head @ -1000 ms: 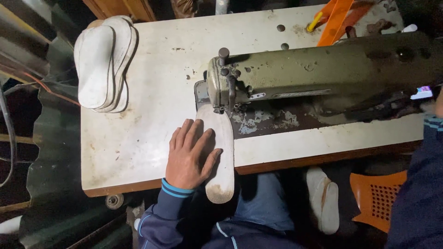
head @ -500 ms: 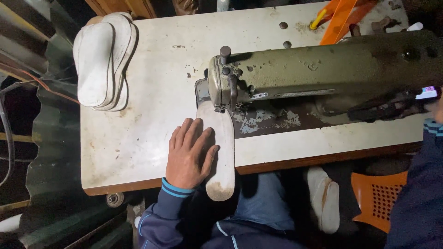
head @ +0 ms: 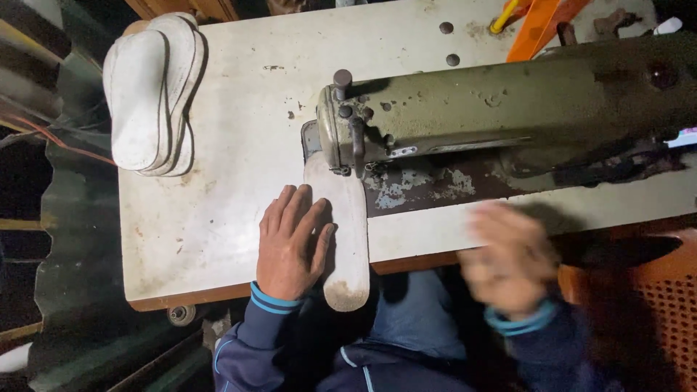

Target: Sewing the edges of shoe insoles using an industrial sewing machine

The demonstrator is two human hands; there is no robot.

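A white shoe insole point(head: 347, 232) lies on the worn white table point(head: 218, 210), its far end under the needle head of the olive-green sewing machine point(head: 501, 109). My left hand point(head: 290, 243) rests flat on the table, fingers spread and pressing the insole's left edge. My right hand point(head: 512, 258) is motion-blurred in the air at the table's near edge, to the right of the insole, fingers loosely apart, nothing visibly in it.
A stack of white insoles point(head: 149, 91) sits at the table's far left corner. Orange plastic pieces point(head: 541, 22) lie behind the machine. An orange perforated stool point(head: 664, 305) stands at the lower right. Corrugated metal sheeting point(head: 65, 239) flanks the left side.
My right hand has come into view from the right and now hovers, blurred, over the table's near edge. The left hand and insole stay in place.
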